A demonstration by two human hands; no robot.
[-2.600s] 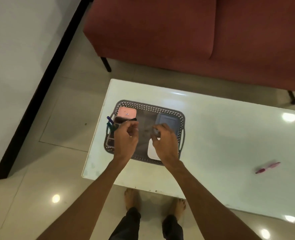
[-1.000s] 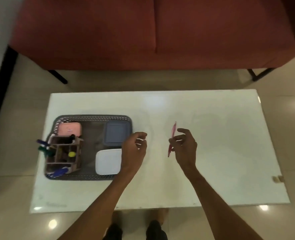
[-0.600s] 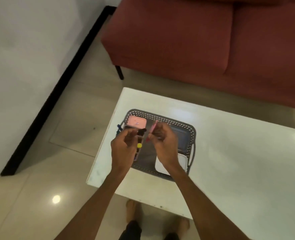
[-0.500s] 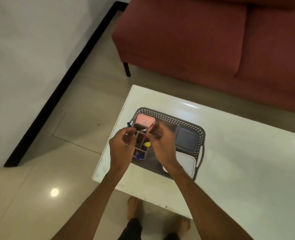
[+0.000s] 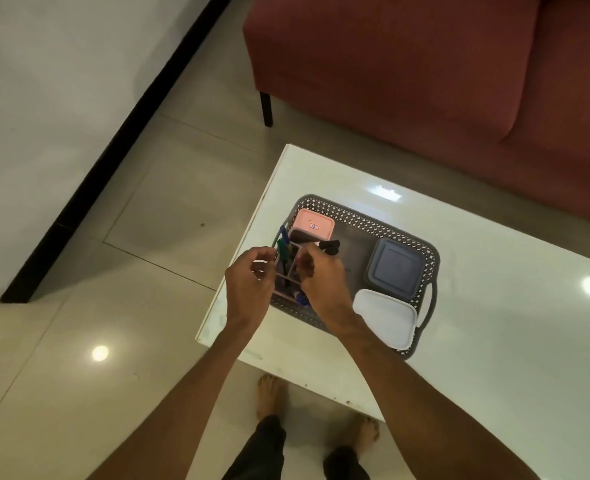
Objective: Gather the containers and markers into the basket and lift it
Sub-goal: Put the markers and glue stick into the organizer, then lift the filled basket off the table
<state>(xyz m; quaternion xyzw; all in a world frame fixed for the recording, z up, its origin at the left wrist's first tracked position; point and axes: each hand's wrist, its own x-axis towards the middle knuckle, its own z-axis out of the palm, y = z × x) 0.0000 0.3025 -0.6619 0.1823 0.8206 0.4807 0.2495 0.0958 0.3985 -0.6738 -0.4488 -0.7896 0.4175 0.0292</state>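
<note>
A grey perforated basket [image 5: 362,221] sits at the left end of the white table [image 5: 494,323]. Inside it lie a pink container [image 5: 314,226], a blue-grey container [image 5: 395,268] and a white container [image 5: 385,317]. A divided marker holder [image 5: 288,273] stands in the basket's left part, with a green marker [image 5: 282,247], a blue marker [image 5: 284,233] and a black marker [image 5: 331,244] sticking out. My right hand [image 5: 324,282] hovers over the holder with fingers curled down; what they pinch is hidden. My left hand [image 5: 250,289] curls beside the holder's left wall, holding nothing.
A red sofa [image 5: 425,81] stands beyond the table. The table's left edge and near corner lie just under my forearms, with tiled floor [image 5: 130,271] beyond. My bare feet [image 5: 269,393] are under the near edge.
My right hand carried the pink marker from the table's middle to the marker holder; the marker is no longer visible. Both hands stay over the holder, and my view shifted slightly left.
</note>
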